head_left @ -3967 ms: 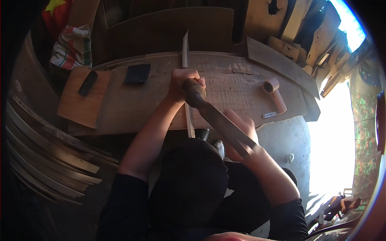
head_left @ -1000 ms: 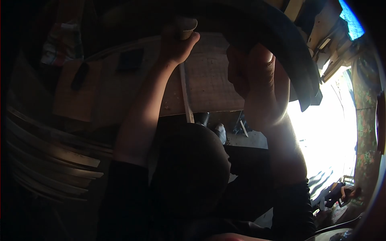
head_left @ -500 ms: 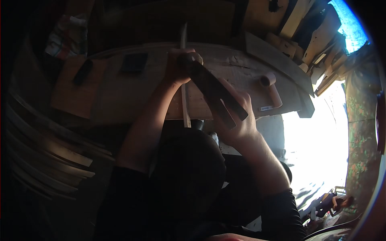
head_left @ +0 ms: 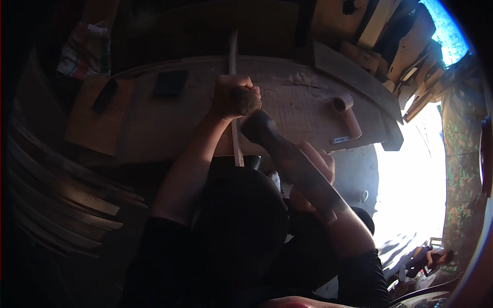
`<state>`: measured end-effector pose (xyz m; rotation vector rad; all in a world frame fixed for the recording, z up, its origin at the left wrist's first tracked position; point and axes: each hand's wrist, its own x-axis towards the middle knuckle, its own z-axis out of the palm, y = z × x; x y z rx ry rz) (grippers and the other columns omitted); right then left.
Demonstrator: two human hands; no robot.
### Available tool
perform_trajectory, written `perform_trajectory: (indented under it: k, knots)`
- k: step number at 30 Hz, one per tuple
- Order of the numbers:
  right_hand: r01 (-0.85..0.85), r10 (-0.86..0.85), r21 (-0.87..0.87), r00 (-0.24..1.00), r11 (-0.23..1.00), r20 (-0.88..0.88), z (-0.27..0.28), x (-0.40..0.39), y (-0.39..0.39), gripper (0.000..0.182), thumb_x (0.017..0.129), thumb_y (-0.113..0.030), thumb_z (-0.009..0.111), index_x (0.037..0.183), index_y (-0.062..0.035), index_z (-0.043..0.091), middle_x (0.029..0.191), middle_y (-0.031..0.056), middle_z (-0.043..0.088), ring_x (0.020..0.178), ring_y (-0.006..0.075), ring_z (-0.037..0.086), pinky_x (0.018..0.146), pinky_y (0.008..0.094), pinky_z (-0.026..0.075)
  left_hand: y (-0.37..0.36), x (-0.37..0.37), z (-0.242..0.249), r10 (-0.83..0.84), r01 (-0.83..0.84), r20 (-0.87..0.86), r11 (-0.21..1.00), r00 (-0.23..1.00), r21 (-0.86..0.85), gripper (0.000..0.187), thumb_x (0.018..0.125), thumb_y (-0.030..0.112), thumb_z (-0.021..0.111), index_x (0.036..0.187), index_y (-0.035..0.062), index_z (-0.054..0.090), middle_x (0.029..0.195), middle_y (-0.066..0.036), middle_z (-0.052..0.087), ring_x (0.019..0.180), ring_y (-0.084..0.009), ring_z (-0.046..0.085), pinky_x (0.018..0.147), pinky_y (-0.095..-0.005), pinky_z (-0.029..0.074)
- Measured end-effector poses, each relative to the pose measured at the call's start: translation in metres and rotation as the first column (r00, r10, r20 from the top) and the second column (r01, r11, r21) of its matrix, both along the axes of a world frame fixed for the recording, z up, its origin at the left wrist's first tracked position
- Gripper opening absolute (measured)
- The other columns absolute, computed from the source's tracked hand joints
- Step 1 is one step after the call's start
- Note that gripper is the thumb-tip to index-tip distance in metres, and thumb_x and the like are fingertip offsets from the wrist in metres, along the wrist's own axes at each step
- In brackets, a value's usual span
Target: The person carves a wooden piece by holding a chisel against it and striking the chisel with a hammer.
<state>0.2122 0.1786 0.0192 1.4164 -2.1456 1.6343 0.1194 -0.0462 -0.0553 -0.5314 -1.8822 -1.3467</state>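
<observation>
My left hand [head_left: 229,100] is closed around a tool with a rounded handle end [head_left: 249,103], above a narrow wooden strip [head_left: 236,141] that runs across a large board [head_left: 185,118]. The lower part of that tool is hidden by the hand and handle. My right hand [head_left: 321,164] is closed on a claw hammer [head_left: 295,161], whose dark head covers part of the hand. The striking face is just below and right of the rounded handle end, apart from it, with the claw pointing toward my right forearm. The hammer's handle is mostly hidden.
A pinkish roll [head_left: 346,115] lies on the board's right side, a dark square [head_left: 170,83] and a dark object [head_left: 106,96] on the left. Curved wooden strips [head_left: 87,197] are at lower left, wood offcuts [head_left: 377,25] at upper right. Another person [head_left: 434,259] is at lower right.
The hammer in my right hand has moved down and right, away from the rounded handle end it overlapped. My left hand has shifted slightly downward with its tool.
</observation>
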Motion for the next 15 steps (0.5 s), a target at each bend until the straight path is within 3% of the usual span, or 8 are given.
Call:
perform_trajectory:
  k: [2,4,6,8,10,12,14,15]
  knots:
    - [0.121,-0.034,0.242,0.942,0.963,-0.334,0.006,-0.014,-0.01,0.009,0.084,-0.004,0.067,0.084,0.0026,0.061,0.075,0.0124,0.06,0.06,0.022,0.063,0.045,0.0303,0.044,-0.002,-0.006,-0.001,-0.028,0.027,-0.059,0.999,0.998,-0.028,0.029,0.079,0.005,0.076,0.06,0.0035,0.055,0.055,-0.006,0.062,0.051,-0.0106,0.064,0.047,-0.026,0.047]
    - [0.112,-0.053,0.211,0.962,0.971,-0.268,0.009,-0.007,-0.007,0.009,0.086,-0.005,0.067,0.085,0.0022,0.062,0.075,0.0113,0.062,0.058,0.0229,0.064,0.045,0.0305,0.045,-0.001,-0.01,-0.001,-0.049,0.048,-0.062,0.999,0.997,-0.019,0.029,0.079,0.003,0.075,0.06,0.0036,0.054,0.053,-0.004,0.058,0.049,-0.0092,0.06,0.046,-0.0257,0.047]
    - [0.135,-0.129,0.086,0.989,0.987,-0.066,0.005,0.01,0.0,0.021,0.091,-0.021,0.065,0.089,-0.0025,0.056,0.074,0.0088,0.06,0.055,0.0328,0.063,0.052,0.0386,0.05,-0.002,-0.007,-0.006,-0.006,0.002,-0.061,0.998,0.998,-0.058,0.029,0.078,0.001,0.074,0.059,0.0039,0.053,0.052,-0.003,0.054,0.048,-0.0078,0.056,0.046,-0.0262,0.045]
    - [0.045,-0.05,-0.035,0.987,0.998,-0.153,0.001,0.0,0.0,0.019,0.092,-0.021,0.064,0.09,-0.0039,0.056,0.075,0.0088,0.059,0.056,0.0331,0.063,0.051,0.0394,0.05,0.001,-0.001,-0.007,-0.003,0.001,-0.039,0.999,0.999,-0.049,0.029,0.076,0.001,0.075,0.059,0.0042,0.052,0.052,-0.004,0.053,0.047,-0.0088,0.054,0.046,-0.0269,0.044]
    - [0.09,-0.095,0.333,0.995,0.939,-0.001,-0.005,-0.011,0.001,0.017,0.089,-0.018,0.066,0.09,-0.004,0.057,0.07,0.0112,0.06,0.058,0.0321,0.065,0.055,0.0363,0.052,0.005,-0.004,-0.003,-0.009,0.007,-0.049,0.999,0.999,-0.046,0.029,0.075,0.001,0.075,0.059,0.0046,0.051,0.051,-0.004,0.051,0.046,-0.0097,0.051,0.046,-0.0277,0.043]
    - [0.101,-0.075,0.249,0.991,0.963,-0.113,-0.009,-0.007,0.002,0.018,0.089,-0.02,0.065,0.09,-0.0045,0.057,0.067,0.0124,0.06,0.059,0.0328,0.065,0.055,0.0367,0.052,0.003,-0.004,-0.008,0.031,-0.046,-0.109,0.99,0.994,-0.134,0.029,0.073,0.001,0.074,0.059,0.0051,0.05,0.052,-0.006,0.05,0.046,-0.0129,0.052,0.046,-0.0296,0.04]
    - [0.15,-0.149,0.113,0.989,0.982,-0.015,-0.016,0.012,0.004,0.022,0.092,-0.025,0.062,0.09,-0.004,0.057,0.068,0.0119,0.06,0.058,0.0349,0.063,0.053,0.0405,0.049,0.006,-0.003,-0.008,0.028,-0.049,-0.128,0.986,0.991,-0.162,0.028,0.073,0.002,0.074,0.059,0.0058,0.05,0.053,-0.006,0.049,0.045,-0.0158,0.05,0.045,-0.0299,0.039]
    - [-0.013,0.009,-0.057,0.997,0.998,-0.071,-0.016,0.008,0.006,0.026,0.092,-0.029,0.062,0.088,-0.0047,0.055,0.068,0.0126,0.06,0.059,0.0356,0.063,0.052,0.0422,0.049,0.006,-0.005,-0.008,0.039,-0.056,-0.118,0.987,0.992,-0.153,0.028,0.072,0.002,0.074,0.059,0.0061,0.05,0.053,-0.006,0.049,0.045,-0.0165,0.05,0.045,-0.0304,0.039]
